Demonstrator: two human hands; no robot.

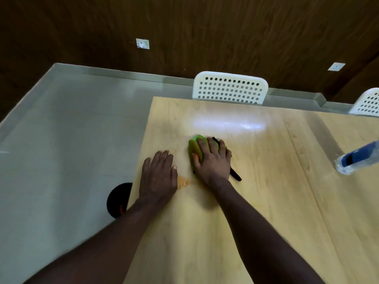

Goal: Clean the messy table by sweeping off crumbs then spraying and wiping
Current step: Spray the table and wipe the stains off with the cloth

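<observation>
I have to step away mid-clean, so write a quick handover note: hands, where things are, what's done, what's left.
Left hand: flat on the table, holding nothing.
Right hand: pressing the green sponge onto the table, a black-handled tool under it.
Spray bottle: lying at the right edge.
Done: no loose crumbs visible; wiping is underway.
Left: the orange stain between the hands; whether it was sprayed is unclear.
</observation>
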